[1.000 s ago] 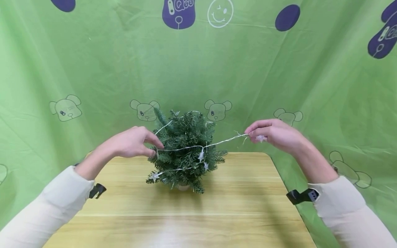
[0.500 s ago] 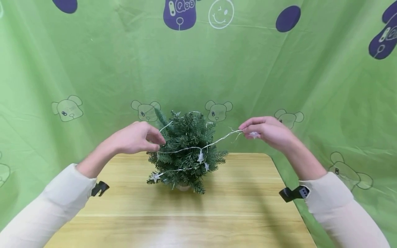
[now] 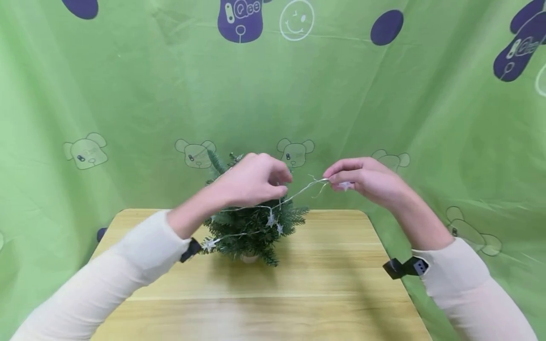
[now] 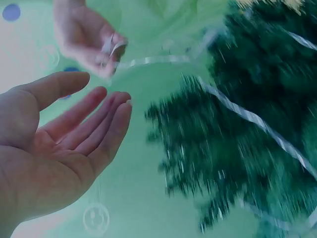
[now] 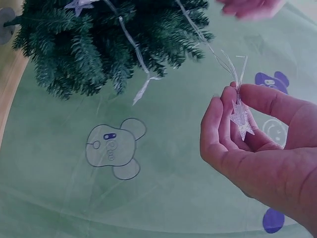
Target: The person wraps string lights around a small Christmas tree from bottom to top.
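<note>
A small artificial Christmas tree (image 3: 251, 239) stands on the table, wound with string lights (image 3: 298, 192) that carry clear star-shaped bulbs (image 3: 270, 219). Between thumb and fingertips my right hand (image 3: 368, 182) pinches the end of the string, to the right of the tree. A star bulb (image 5: 241, 118) hangs inside that hand's fingers in the right wrist view, and the wire runs taut-looking back to the tree. My left hand (image 3: 256, 180) is in front of the tree's upper part and hides it. With fingers loosely bent and nothing held, the left hand (image 4: 64, 144) shows apart from the wire.
The light wooden table (image 3: 332, 284) has its far edge just behind the tree. A green cloth backdrop (image 3: 341, 94) with printed bear heads and purple shapes hangs behind and around. Dark straps (image 3: 405, 267) sit at both wrists.
My left hand has let go of the wire at the tree's left and moved right, across the tree toward the right hand. The right hand, still pinching the string, has shifted slightly left.
</note>
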The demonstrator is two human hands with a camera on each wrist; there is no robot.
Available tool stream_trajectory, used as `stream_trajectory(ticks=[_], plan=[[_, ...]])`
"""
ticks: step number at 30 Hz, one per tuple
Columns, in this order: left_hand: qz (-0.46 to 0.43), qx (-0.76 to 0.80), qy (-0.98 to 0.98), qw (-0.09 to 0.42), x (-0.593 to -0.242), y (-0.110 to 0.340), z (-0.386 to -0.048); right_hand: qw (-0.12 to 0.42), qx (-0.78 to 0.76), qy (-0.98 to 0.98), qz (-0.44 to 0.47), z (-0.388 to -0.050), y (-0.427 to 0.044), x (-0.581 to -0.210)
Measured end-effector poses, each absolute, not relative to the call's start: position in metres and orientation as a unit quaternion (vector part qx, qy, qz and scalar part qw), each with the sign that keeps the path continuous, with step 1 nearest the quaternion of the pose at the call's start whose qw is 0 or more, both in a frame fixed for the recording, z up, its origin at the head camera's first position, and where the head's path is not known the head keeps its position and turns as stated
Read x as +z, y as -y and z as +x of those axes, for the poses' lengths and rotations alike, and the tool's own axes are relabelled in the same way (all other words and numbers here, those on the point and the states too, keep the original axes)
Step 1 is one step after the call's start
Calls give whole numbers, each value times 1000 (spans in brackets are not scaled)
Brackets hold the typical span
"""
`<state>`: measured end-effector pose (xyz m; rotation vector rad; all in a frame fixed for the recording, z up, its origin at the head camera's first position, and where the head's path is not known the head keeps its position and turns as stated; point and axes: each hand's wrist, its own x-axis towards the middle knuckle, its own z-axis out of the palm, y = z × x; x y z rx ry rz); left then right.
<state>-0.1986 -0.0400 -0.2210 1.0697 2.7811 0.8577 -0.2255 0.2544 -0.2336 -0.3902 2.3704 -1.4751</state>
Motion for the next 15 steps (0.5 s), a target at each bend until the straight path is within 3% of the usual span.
stream_trajectory(ticks=[6,15], plan=[[335,240,-910,43,-232,6,-205,158,-517,-827,-154,-215,-253,-227],[364,244,-897,56,-242,0,-205,152,-499,-839,-157,-203,-253,-221]])
